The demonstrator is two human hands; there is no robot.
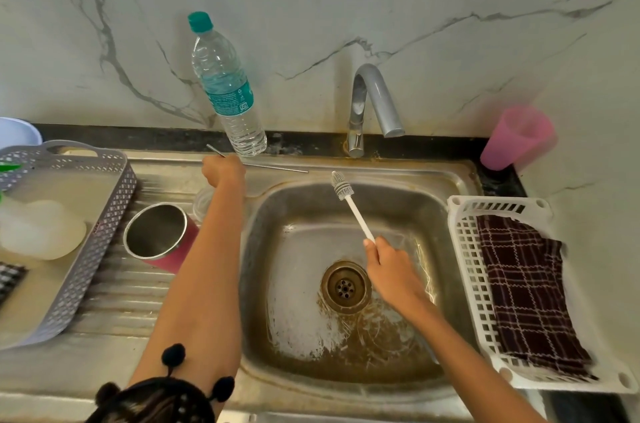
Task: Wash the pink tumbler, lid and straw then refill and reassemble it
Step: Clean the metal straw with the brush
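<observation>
The pink tumbler (162, 238) with its steel inside stands open on the drainboard, left of the sink basin (433, 215). My left hand (221, 170) reaches past it and grips a thin metal straw (277, 168) that lies along the sink's back ledge. A clear lid (202, 203) shows partly behind my left forearm. Over the basin, my right hand (388, 260) holds the white handle of a bottle brush (341, 185), bristles pointing up and away.
A water bottle (225, 87) with a green cap stands at the back by the grey tap (370, 104). A pink plastic cup (516, 137) sits at the back right. A white basket (464, 249) with a checked cloth lies right, a grey tray (104, 215) left.
</observation>
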